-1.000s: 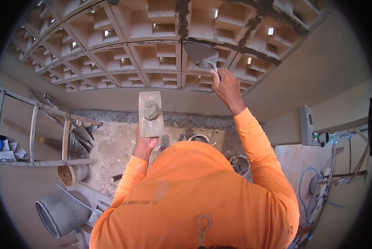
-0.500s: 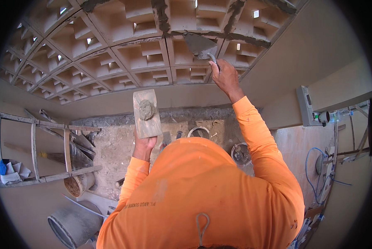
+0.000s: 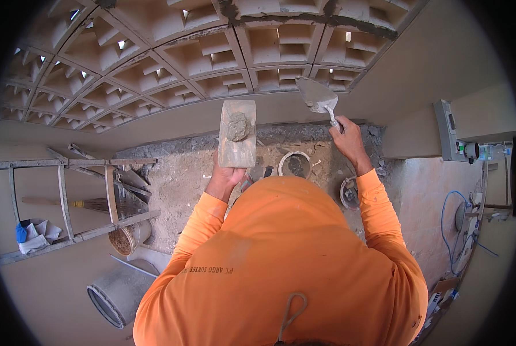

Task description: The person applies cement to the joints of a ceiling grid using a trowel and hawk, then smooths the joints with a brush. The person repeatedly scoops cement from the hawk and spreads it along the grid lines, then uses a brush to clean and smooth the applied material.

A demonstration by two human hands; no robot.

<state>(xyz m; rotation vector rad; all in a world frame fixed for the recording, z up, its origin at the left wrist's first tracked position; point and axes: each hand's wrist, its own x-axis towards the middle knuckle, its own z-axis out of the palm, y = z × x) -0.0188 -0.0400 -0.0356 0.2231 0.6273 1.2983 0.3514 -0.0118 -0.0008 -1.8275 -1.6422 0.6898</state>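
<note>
My left hand (image 3: 226,176) grips a flat wooden mortar board (image 3: 238,153) from its near end, the fingers mostly hidden beneath. A lump of wet grey mortar (image 3: 238,127) sits on the board. To the right, my right hand (image 3: 349,142) is closed round the handle of a pointed trowel (image 3: 317,97). A little mortar clings to the blade, which points up and left, apart from the board. Beyond both hands stands a wall of pale ventilation blocks (image 3: 244,43), with dark mortar along some upper joints. In this view the blade overlaps the wall's lower edge; whether it touches cannot be told.
A wooden ladder (image 3: 62,199) lies at left, with cloths (image 3: 39,236) and a broom (image 3: 93,204) by it. Buckets (image 3: 132,236) and a grey drum (image 3: 119,291) are lower left. A round container (image 3: 283,165) and another bucket (image 3: 344,190) stand ahead. A blue hose (image 3: 442,228) lies right.
My right hand has drawn the trowel down and right, from in front of the blocks to the wall's lower edge. The board has moved right and slightly up in view, its mortar still on it.
</note>
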